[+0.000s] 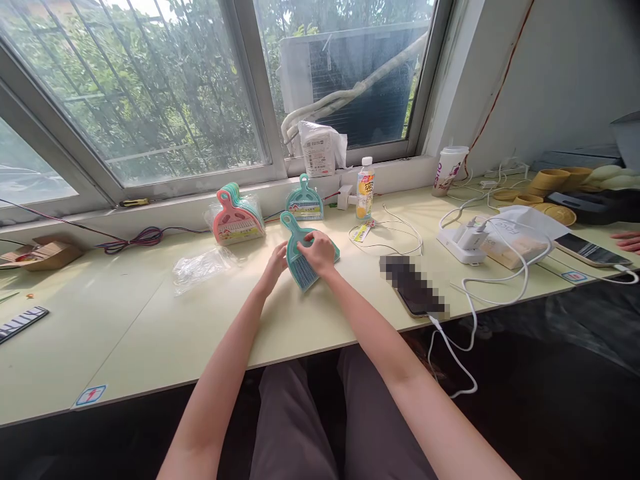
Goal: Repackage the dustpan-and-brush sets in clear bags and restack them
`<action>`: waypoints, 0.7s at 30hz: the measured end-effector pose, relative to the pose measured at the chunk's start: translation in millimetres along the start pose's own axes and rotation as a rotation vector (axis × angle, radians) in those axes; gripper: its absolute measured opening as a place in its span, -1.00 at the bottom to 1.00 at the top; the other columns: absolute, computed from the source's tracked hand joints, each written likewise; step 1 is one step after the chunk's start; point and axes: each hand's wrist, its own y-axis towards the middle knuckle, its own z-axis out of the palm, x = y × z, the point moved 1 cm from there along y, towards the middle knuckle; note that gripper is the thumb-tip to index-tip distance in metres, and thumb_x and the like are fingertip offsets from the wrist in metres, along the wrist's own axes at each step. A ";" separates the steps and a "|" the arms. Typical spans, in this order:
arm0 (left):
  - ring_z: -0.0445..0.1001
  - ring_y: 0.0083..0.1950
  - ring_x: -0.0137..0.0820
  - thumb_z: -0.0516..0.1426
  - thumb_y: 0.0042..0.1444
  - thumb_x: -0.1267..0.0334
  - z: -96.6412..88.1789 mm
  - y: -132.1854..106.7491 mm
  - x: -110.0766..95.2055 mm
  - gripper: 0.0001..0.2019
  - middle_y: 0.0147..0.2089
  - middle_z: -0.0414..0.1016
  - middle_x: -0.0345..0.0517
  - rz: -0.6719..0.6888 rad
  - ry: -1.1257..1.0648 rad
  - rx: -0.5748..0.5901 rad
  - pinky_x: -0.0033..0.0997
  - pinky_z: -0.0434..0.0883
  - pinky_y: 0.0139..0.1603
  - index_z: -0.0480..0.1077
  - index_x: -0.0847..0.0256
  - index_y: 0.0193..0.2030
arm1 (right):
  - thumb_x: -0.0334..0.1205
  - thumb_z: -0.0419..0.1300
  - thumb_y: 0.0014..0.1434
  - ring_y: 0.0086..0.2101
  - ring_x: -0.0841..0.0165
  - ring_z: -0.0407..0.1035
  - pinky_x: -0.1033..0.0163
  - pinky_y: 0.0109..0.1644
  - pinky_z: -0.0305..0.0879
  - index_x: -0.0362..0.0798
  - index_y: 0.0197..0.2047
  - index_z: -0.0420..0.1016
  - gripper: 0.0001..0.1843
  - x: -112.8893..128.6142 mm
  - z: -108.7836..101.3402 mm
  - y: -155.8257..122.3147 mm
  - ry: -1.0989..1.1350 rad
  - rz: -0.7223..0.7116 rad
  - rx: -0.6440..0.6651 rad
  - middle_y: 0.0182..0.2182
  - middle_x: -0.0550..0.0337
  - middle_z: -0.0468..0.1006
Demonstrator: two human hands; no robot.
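Observation:
On the table in front of me a mint-green dustpan [335,254] stands tilted, with a matching small hand brush [303,272] lying against it, its dark bristles pointing down. My right hand [319,253] is closed on the brush with thumb and fingers pinched near its middle. My left hand [275,268] grips the left edge of the dustpan; some of its fingertips are hidden behind it. Just behind stands another green dustpan and brush set [305,202] with a label. To the left, several nested sets [237,220], the front one pink, stand partly in clear wrapping.
Crumpled clear plastic [204,268] lies left of my hands. A drink bottle [365,190], a paper cup [449,171] and a wrapped pack [321,151] stand toward the window. Rightward are a phone [415,288], a power strip [463,244], white cables and another person's hand [627,241].

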 end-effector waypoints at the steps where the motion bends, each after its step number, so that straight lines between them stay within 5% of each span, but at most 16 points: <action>1: 0.40 0.16 -0.14 0.01 0.23 0.00 5.2 -0.4 0.6 -0.45 0.19 0.39 0.04 -0.042 -0.095 0.106 -0.14 0.41 0.07 0.15 0.12 0.31 | -0.04 0.08 0.21 -0.06 0.28 0.35 0.25 -0.04 0.26 -0.01 -0.14 0.45 -0.73 0.7 0.2 0.1 0.005 0.008 -0.014 -0.15 0.10 0.52; 3: 0.42 0.13 -0.11 0.15 0.10 -0.03 11.3 -0.1 4.6 -0.33 0.16 0.42 0.02 -0.077 -0.194 0.164 -0.15 0.43 0.03 0.14 0.13 0.32 | -0.04 0.03 0.25 -0.07 0.27 0.35 0.25 -0.05 0.27 0.00 -0.15 0.45 -0.72 -0.7 -0.5 1.9 0.018 -0.008 -0.004 -0.15 0.10 0.52; 8: 0.39 0.18 -0.06 0.21 0.02 -0.04 -2.0 6.7 21.1 -0.35 0.15 0.44 0.02 -0.152 -0.296 -0.065 -0.12 0.39 0.10 0.25 0.16 0.23 | -0.15 -0.11 0.32 0.02 0.19 0.27 0.13 0.05 0.23 -0.05 -0.10 0.46 -0.65 -31.5 -11.5 13.6 -0.102 0.101 -0.104 -0.01 -0.03 0.45; 11: 0.38 0.19 0.00 0.26 -0.04 -0.09 -13.3 8.7 27.2 -0.41 0.11 0.46 0.05 -0.217 -0.446 -0.080 -0.07 0.36 0.13 0.37 0.15 0.10 | -0.31 -0.02 0.21 0.24 0.06 0.01 -0.13 0.25 -0.04 -0.15 0.12 0.36 -0.58 -62.4 -14.7 18.2 -0.272 0.265 -0.175 0.23 -0.18 0.24; 13: 0.38 0.19 0.02 0.25 -0.05 -0.15 -16.9 8.9 29.5 -0.44 0.07 0.48 0.07 -0.254 -0.492 -0.074 -0.04 0.35 0.13 0.41 0.14 0.02 | -0.37 -0.02 0.17 0.28 0.01 -0.07 -0.25 0.28 -0.20 -0.24 0.17 0.32 -0.51 -79.6 -11.3 19.6 -0.348 0.364 -0.084 0.25 -0.28 0.20; 17: 0.40 0.17 -0.01 0.23 -0.01 -0.16 -19.7 11.7 35.1 -0.52 0.03 0.50 0.06 -0.319 -0.573 -0.192 -0.06 0.37 0.10 0.43 0.12 -0.06 | -0.51 -0.12 0.19 0.09 0.09 0.27 -0.16 0.30 -0.24 -0.26 0.04 0.46 -0.54 -92.5 -2.1 21.7 -0.425 0.355 0.114 0.01 -0.28 0.47; 21: 0.45 0.10 -0.08 0.23 0.05 0.00 -25.3 16.3 42.8 -0.66 -0.05 0.52 0.03 -0.363 -0.605 -0.312 -0.13 0.43 0.03 0.44 0.13 -0.10 | -0.58 -0.16 0.20 -0.01 0.17 0.35 0.09 0.15 0.08 -0.22 -0.04 0.51 -0.52 -89.8 -2.5 22.9 -0.443 0.259 0.164 -0.10 -0.20 0.53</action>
